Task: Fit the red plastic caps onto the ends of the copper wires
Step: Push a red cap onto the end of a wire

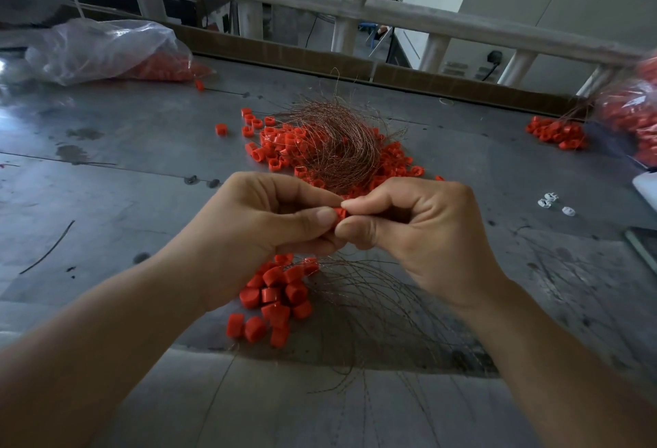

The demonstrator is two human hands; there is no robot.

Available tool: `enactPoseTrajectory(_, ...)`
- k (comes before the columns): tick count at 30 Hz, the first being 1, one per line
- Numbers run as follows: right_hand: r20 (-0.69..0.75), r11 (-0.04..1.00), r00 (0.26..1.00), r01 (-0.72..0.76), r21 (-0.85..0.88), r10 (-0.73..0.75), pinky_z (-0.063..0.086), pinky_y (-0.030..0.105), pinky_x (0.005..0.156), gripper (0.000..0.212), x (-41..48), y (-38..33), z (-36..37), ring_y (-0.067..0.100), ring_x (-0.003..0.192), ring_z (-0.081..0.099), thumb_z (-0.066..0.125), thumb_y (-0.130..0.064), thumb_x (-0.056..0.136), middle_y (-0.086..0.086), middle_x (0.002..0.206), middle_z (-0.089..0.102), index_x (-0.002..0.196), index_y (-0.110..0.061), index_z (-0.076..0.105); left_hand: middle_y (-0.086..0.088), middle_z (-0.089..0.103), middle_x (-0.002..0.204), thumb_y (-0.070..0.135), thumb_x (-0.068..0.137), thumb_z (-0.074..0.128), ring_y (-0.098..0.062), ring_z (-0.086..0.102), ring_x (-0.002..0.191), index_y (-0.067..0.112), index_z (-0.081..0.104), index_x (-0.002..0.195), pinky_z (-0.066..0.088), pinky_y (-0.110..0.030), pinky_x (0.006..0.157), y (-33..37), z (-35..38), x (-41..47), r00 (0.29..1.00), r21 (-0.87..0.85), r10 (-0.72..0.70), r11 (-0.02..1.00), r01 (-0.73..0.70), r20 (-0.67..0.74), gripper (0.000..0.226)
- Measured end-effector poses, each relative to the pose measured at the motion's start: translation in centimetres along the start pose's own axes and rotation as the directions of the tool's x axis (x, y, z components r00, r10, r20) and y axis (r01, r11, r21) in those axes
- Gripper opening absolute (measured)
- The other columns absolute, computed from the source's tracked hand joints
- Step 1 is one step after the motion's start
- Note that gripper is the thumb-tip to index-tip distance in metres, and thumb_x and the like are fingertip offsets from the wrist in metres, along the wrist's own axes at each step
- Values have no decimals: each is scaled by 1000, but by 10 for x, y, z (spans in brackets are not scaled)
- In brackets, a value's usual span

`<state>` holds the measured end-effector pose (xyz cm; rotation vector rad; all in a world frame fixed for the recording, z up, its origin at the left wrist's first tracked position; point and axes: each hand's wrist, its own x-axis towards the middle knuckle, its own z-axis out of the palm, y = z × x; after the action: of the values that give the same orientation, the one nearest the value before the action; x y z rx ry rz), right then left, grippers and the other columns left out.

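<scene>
At frame centre, the left hand (281, 220) and right hand (409, 223) meet fingertip to fingertip, both pinched on one red cap (340, 213) above the metal table (124, 163). Judged step: seating the cap on a wire end; next, a straight push. The cap's axis appears to run nine-to-three; the wire itself cannot be made out. Loose copper wires (330, 142) lie at twelve o'clock.

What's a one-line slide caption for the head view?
Both hands, left hand and right hand, pinch one red cap above capped wires, a copper wire bundle behind.
</scene>
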<state>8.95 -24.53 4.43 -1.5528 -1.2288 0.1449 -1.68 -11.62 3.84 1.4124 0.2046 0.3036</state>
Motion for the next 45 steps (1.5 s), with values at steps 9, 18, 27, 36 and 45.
enactPoseTrajectory(9, 143, 998, 990, 12, -54, -4, 51, 20, 71, 31, 1, 0, -3, 6, 76, 60, 70, -32, 65, -8, 78, 62, 96, -30, 65, -12, 71, 75, 15, 59, 73, -19, 70, 67, 17, 72, 83, 54, -21, 57, 0, -4, -1, 994, -30, -16, 999, 19, 110, 24)
enactPoseTrajectory(18, 223, 940, 974, 118, -319, -46, 38, 11, 62, 14, 0, -4, 0, 1, 71, 48, 57, -22, 81, -10, 78, 47, 84, -9, 63, -14, 71, 80, 34, 66, 75, -25, 70, 73, 18, 61, 106, 55, -23, 63, -2, 3, -6, 987, 92, 96, 990, -108, 130, 45)
enactPoseTrajectory(27, 272, 869, 961, 165, -466, -37, 38, 15, 60, 15, -4, 0, 9, 12, 74, 45, 46, -12, 82, -1, 86, 43, 89, -2, 54, -15, 70, 78, 25, 61, 67, -24, 69, 70, 23, 54, 112, 56, -25, 63, -2, 6, -9, 981, 182, 161, 967, -179, 111, 53)
enactPoseTrajectory(36, 235, 995, 972, -45, 90, 22, 45, 16, 64, 9, 1, -1, -2, 0, 69, 57, 64, -29, 72, -12, 75, 56, 81, -28, 63, -10, 72, 75, 24, 66, 68, -21, 70, 67, 23, 70, 102, 54, -21, 56, 3, -6, -5, 975, -34, 79, 997, -73, 209, 35)
enactPoseTrajectory(45, -108, 986, 981, 166, 29, -162, 50, 17, 61, 16, -3, 3, 6, 2, 66, 64, 73, -23, 63, -13, 72, 64, 77, -17, 69, -7, 72, 68, 24, 57, 67, -14, 70, 63, 21, 76, 79, 53, -16, 56, 0, -1, -4, 990, -76, 82, 994, -74, 111, 23)
